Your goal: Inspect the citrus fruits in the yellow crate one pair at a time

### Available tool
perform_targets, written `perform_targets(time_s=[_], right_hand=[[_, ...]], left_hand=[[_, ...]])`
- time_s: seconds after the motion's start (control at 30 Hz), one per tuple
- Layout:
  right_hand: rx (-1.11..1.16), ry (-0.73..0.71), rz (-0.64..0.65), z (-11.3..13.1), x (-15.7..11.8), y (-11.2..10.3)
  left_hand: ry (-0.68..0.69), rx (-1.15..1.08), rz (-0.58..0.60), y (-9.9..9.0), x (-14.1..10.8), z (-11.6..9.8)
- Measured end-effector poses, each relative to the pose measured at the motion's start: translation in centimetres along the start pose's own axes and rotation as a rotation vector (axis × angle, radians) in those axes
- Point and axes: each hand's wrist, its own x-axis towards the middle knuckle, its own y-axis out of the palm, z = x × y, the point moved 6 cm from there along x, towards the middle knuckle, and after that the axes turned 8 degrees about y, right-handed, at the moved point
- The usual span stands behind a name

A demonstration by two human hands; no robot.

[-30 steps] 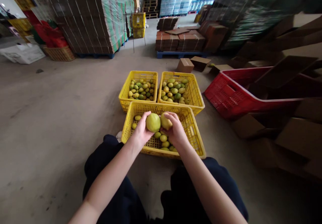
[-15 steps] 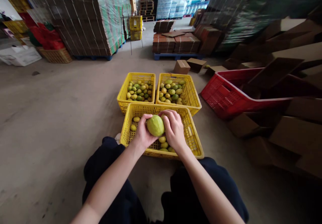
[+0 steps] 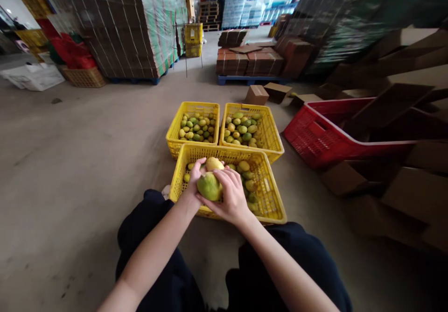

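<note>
From front crate (image 3: 272,199) | beyond: two latticed plastic crates (image 3: 175,130) | right: red crate (image 3: 310,138), cardboard boxes (image 3: 408,190) | over: left grip (image 3: 192,191) clasps yellow fruit (image 3: 214,163), right grip (image 3: 234,199) rounded green fruit (image 3: 208,186)

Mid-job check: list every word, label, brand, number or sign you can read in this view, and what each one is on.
None: no text can be read in this view.
Held green fruit and held pale yellow fruit: no lettering visible.
Near yellow crate and red crate: no legible marking.
Small cardboard box: no legible print.
Shrink-wrapped stack and distant pale blue stacks: too blurred or small to tell.
</note>
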Motion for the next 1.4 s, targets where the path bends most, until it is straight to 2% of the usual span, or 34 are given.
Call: perform_targets(time_s=[0.1, 0.23, 0.33, 0.4, 0.47, 0.53, 0.7, 0.83, 1.1, 1.33, 1.4], right_hand=[[0.008, 0.009, -0.089, -0.3, 0.0, -0.9], [0.18, 0.28, -0.187, -2.5, 0.5, -2.2], [0.276, 0.44, -0.153, -3.5, 0.6, -1.9], [0.281, 0.437, -0.101, -3.2, 0.7, -1.5], [0.264, 0.392, -0.081, -2.8, 0.8, -1.2], [0.236, 0.346, -0.084, -2.4, 0.8, -1.2], [0.17, 0.271, -0.059, -2.1, 0.7, -1.3], [0.164, 0.274, -0.071, -2.2, 0.6, -1.5], [0.217, 0.299, -0.12, -2.0, 0.6, -1.3], [0.219, 0.315, -0.107, -1.9, 0.4, -0.9], [0.223, 0.317, -0.099, -1.8, 0.4, -0.7]], left_hand=[[0.106, -0.063, -0.054, 0.3, 0.3, -1.8], [0.446, 0.135, -0.03, 0.9, -0.3, -4.9], [0.742, 0.384, -0.012, 1.3, -1.6, -6.0], [0.882, 0.524, 0.006, 1.6, -2.6, -6.0], [0.955, 0.601, 0.048, 1.9, -3.2, -5.7], [0.975, 0.606, 0.099, 2.1, -3.4, -5.5], [0.903, 0.598, 0.163, 2.3, -3.4, -5.4], [0.939, 0.688, 0.157, 2.6, -3.8, -5.6], [0.983, 0.713, 0.161, 3.1, -4.2, -5.9], [0.952, 0.693, 0.128, 2.7, -3.9, -6.1], [0.922, 0.656, 0.083, 2.3, -3.6, -6.1]])
